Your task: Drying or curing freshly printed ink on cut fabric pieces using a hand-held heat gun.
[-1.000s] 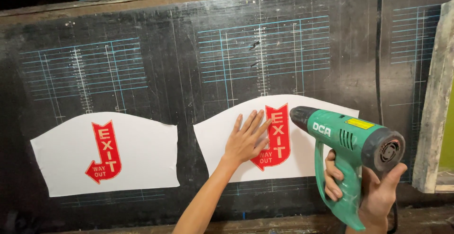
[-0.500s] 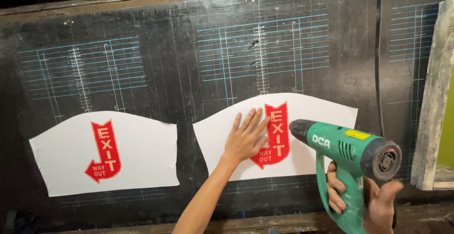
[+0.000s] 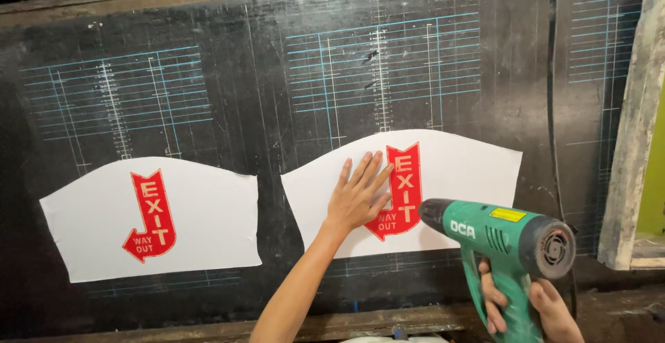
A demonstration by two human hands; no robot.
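Our left hand (image 3: 357,197) lies flat, fingers spread, pinning the white sheet (image 3: 443,190); our right hand (image 3: 533,308), fingers wrapped, aims the heat gun (image 3: 502,235) at its red arrow (image 3: 402,190).

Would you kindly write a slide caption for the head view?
Left hand flat on a white sheet with red arrow sticker; right hand aims a green heat gun.

You have one view only, from the camera on your head. It faces the upright black board (image 3: 277,107) straight on, close, about arm's reach, tilted slightly downward.
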